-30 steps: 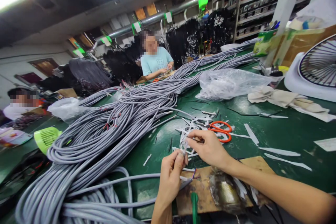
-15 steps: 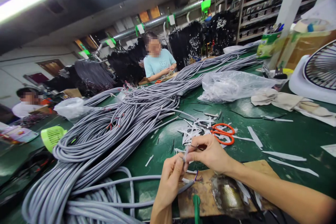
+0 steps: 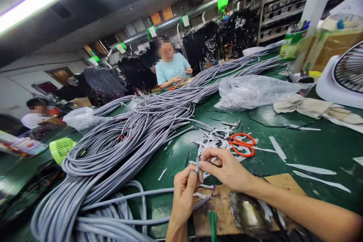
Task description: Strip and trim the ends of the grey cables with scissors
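Observation:
My left hand (image 3: 185,187) pinches a short grey cable end (image 3: 197,163), which points upward between thumb and forefinger. Close against its tip is my right hand (image 3: 224,164), thumb and forefinger pressed together; what lies between them is too small to make out. Under the hands, a second grey cable end (image 3: 205,201) with thin coloured wires fanned out rests on a worn brown board (image 3: 204,221). Beyond my right hand, orange-handled scissors (image 3: 242,144) lie on white strip scraps (image 3: 208,141).
Long bundles of grey cable (image 3: 113,159) cover the left and middle of the green table (image 3: 263,124). A plastic bag (image 3: 252,90), cloth gloves (image 3: 317,107) and a fan (image 3: 348,68) stand to the right. A green handle (image 3: 212,223) sits at the board's front. A co-worker (image 3: 172,66) sits opposite.
My right fingers have shifted slightly up and away from the cable end, so more of its tip shows. My left hand keeps its hold. The view has turned slightly.

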The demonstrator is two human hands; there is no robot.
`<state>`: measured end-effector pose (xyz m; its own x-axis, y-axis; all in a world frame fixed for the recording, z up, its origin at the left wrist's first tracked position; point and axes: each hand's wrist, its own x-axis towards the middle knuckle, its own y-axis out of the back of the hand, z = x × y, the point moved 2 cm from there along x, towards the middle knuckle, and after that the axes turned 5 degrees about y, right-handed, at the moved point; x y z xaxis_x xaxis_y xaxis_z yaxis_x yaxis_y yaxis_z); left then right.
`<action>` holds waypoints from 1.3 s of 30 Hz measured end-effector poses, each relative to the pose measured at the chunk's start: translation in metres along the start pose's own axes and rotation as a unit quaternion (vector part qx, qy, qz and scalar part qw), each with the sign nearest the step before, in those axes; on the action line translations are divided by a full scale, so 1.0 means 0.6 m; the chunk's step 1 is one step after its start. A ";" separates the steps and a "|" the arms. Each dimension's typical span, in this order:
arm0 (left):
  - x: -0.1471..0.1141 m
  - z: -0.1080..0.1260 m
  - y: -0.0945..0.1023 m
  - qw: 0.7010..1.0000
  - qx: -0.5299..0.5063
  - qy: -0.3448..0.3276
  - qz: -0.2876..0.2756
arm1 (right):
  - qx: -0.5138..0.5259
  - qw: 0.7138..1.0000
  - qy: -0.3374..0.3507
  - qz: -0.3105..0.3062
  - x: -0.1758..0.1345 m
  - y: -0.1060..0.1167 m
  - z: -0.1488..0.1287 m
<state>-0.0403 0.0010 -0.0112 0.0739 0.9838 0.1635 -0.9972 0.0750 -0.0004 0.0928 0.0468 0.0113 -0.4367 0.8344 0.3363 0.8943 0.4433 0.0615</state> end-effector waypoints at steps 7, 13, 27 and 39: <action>0.000 -0.001 -0.002 1.000 -0.009 0.019 0.011 | -0.092 0.985 0.052 0.134 -0.004 0.021 -0.012; 0.002 0.004 -0.009 0.999 0.001 0.022 0.049 | -0.311 0.909 0.269 0.073 -0.022 0.010 -0.025; 0.004 -0.007 0.001 0.986 -0.139 0.081 0.032 | -0.380 0.862 0.319 0.102 -0.025 0.006 -0.022; 0.007 -0.008 -0.006 0.970 -0.183 0.153 0.042 | -0.274 0.911 0.308 0.022 -0.025 0.001 -0.032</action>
<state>-0.0366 0.0057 -0.0152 0.0487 0.9872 -0.1521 -0.9327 -0.0095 -0.3605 0.1016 0.0281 0.0245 -0.4128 0.4295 0.8032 0.8977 0.0425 0.4386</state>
